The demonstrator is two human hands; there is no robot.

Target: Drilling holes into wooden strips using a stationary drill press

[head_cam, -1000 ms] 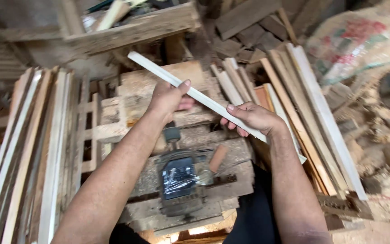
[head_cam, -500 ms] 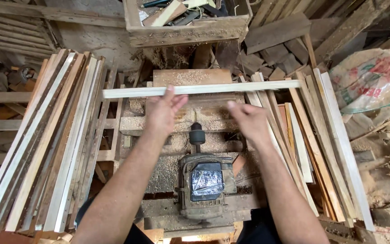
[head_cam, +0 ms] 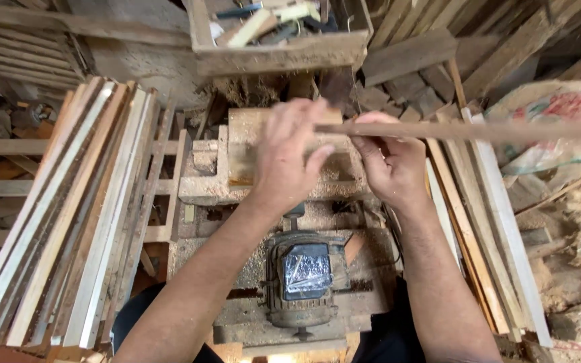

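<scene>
Two hands are in view, a left hand (head_cam: pixel 290 161) and a right hand (head_cam: pixel 388 165), with one wooden strip (head_cam: pixel 479 131) at the right hand. One electric motor (head_cam: pixel 304 279) sits on one sawdust-covered bench (head_cam: pixel 203 191), and one wooden crate (head_cam: pixel 280 50) stands beyond it. Two stacks of slats are counted, a left stack (head_cam: pixel 68 222) and a right stack (head_cam: pixel 492 228), plus one printed sack (head_cam: pixel 559 114); single slats are too overlapped to count.

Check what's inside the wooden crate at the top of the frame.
The wooden crate holds a pale wood offcut and some dark, jumbled odds and ends. Its front wall hides the lower contents, and the frame edge cuts off the rest.
</scene>
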